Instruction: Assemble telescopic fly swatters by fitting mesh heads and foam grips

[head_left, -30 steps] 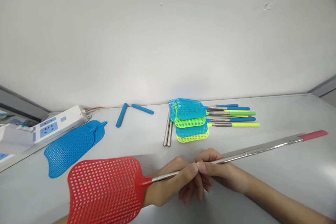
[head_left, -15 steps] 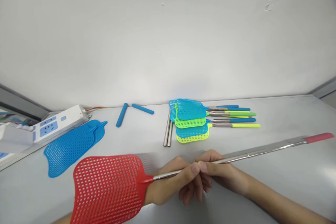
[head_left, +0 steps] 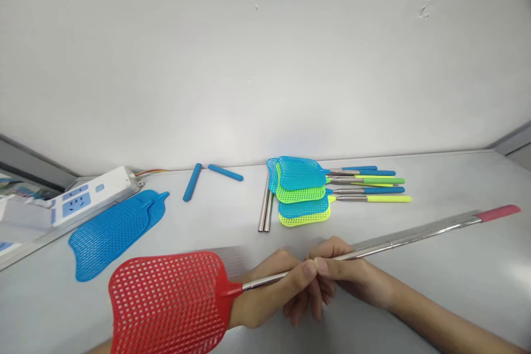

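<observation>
A red fly swatter [head_left: 166, 296] with a long extended metal rod and a red grip at its right end lies across both hands. My left hand [head_left: 277, 290] is closed on the rod between thumb and fingers, to the right of the mesh head. Right beside it, my right hand [head_left: 346, 268] pinches the same rod, the two thumb tips meeting. The mesh head covers part of my left forearm. The rod slants upward to the right above the table.
A pile of blue, green and yellow fly swatters [head_left: 302, 174] lies by the wall, with metal rods [head_left: 264, 210] beside it. Two blue grips [head_left: 192, 182] lie further left. Blue swatter heads [head_left: 116, 229] rest by a white power strip [head_left: 89, 196] at the left.
The red swatter has tilted and shifted slightly: its mesh head is a little lower and further left, and the grip end has moved left. Both hands keep their hold.
</observation>
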The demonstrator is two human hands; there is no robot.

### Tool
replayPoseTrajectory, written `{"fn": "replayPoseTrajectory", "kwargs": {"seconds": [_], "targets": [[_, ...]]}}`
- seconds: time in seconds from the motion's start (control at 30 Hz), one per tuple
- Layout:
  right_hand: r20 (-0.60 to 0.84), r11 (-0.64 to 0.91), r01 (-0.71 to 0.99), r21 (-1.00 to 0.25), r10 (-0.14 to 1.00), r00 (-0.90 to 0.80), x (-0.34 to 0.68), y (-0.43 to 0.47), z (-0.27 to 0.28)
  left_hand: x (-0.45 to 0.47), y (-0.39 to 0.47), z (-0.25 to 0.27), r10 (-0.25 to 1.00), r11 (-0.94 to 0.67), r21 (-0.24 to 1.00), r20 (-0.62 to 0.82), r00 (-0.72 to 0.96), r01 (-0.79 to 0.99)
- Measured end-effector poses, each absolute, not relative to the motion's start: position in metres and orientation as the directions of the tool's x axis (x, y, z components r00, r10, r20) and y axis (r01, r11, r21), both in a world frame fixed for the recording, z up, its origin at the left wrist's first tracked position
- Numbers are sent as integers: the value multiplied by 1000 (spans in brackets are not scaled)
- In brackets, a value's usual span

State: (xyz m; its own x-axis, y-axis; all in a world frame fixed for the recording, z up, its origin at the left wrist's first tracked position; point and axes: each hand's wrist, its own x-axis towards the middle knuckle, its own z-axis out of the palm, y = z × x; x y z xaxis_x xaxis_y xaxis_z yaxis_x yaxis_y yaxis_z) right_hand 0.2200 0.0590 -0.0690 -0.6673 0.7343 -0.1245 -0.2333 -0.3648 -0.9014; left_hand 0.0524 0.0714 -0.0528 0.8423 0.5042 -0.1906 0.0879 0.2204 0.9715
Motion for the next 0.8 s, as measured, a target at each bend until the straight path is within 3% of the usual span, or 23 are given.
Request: {"fn": "replayPoseTrajectory", "kwargs": {"seconds": [0.6,0.8], "targets": [[-119,-389,-342,-855,790,-602,217,59,-68,59,69,-50,584,286,956,-225,780,61],[-129,-351,-418,-838,871,-474,214,57,-65,59,71,-50,615,293,955,-227,755,49]]}}
